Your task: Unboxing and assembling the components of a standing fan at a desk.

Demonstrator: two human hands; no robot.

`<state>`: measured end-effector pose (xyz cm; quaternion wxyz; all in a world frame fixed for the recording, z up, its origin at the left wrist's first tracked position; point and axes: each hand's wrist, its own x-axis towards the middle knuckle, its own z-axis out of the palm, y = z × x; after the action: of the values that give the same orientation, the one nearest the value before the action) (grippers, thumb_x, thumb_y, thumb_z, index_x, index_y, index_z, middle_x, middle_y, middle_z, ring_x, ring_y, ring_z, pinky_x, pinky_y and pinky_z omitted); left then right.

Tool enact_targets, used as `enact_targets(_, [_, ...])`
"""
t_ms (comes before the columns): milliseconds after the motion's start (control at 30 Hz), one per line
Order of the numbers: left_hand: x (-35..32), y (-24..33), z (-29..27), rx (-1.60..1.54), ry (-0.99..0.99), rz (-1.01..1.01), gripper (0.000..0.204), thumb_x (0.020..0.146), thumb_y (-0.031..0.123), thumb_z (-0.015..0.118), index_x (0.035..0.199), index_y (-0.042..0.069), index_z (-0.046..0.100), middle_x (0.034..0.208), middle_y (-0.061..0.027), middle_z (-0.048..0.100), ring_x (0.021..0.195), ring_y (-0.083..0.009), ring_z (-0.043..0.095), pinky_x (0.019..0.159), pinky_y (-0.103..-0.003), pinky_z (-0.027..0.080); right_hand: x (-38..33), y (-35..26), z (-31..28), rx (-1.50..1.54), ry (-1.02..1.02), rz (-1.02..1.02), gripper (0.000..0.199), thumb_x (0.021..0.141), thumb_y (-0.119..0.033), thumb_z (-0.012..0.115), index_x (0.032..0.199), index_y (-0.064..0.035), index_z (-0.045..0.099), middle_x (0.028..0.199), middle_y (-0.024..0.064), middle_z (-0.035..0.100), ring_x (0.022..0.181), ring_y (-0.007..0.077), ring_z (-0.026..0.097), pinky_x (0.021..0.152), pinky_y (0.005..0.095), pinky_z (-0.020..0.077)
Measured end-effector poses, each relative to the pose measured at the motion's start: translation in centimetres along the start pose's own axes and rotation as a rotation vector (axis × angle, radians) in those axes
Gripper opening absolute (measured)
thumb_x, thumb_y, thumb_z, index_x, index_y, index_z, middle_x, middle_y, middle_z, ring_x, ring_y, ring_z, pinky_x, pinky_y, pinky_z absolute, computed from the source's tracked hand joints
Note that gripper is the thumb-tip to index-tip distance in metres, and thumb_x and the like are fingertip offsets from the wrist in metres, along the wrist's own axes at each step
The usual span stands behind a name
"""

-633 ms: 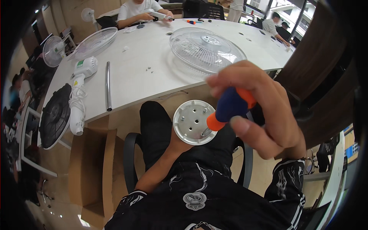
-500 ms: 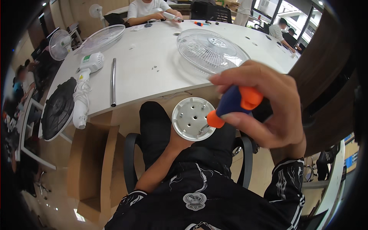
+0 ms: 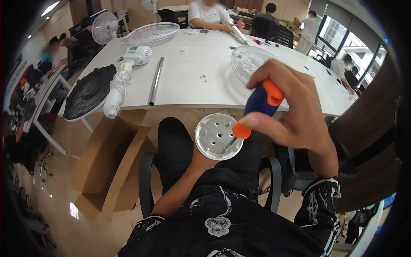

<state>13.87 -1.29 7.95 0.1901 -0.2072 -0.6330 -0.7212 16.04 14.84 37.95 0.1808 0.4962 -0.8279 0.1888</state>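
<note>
Round white plastic disc [image 3: 218, 136] is sitting at the centre of the frame, over the person's lap, with its flat holed face turned up toward the camera. The left hand [image 3: 204, 159] is supporting it from below; most of this hand is hidden behind the disc, so I cannot tell exactly how the fingers are closing, only that they are carrying it from underneath. Holding it this way is keeping the face open and level for the tool.

The right hand [image 3: 295, 113] is wrapping around a screwdriver [image 3: 257, 109] with a blue and orange handle, the fingers curled on the upper part and the thumb pressing along the lower orange end. The metal tip is touching the disc near its right edge, at one of the small holes, and the tool is tilting from upper right down to lower left, probably so that the wrist can turn it comfortably.

Behind, in the upper half, a white table [image 3: 188, 85] is carrying a metal tube [image 3: 155, 81], a clear fan grille [image 3: 250, 62] and a white motor housing [image 3: 137, 55]. A black fan grille [image 3: 89, 92] is leaning at the table's left edge, and an open cardboard box [image 3: 109, 165] is lying on the floor at lower left. Another person is sitting at the far side, at the top of the frame.
</note>
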Motion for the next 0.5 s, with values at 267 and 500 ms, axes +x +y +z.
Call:
enact_targets(267, [-0.4,1.5,-0.8,0.126,0.080,0.039,0.084,0.064,0.011,0.088,0.135,0.003,0.044,0.128,-0.0135,0.059,0.118,-0.0252,0.059,0.099,-0.040,0.047,1.5,-0.7,0.9,0.067,0.033,-0.143,0.046,0.074,-0.037,0.082,0.090,0.0007,0.062,0.081,0.0121,0.065,0.070,0.0222,0.065,0.061,0.0295,0.0483])
enact_targets(500, [-0.5,1.9,-1.1,0.123,0.160,0.049,0.080,0.065,0.010,0.087,0.133,0.003,0.046,0.123,-0.0124,0.062,0.115,-0.0246,0.061,0.098,-0.039,0.048,2.5,-1.0,1.9,0.364,0.223,-0.206,0.046,0.081,-0.041,0.072,0.093,0.0011,0.061,0.082,0.0128,0.061,0.070,0.0283,0.062,0.065,0.0341,0.0482])
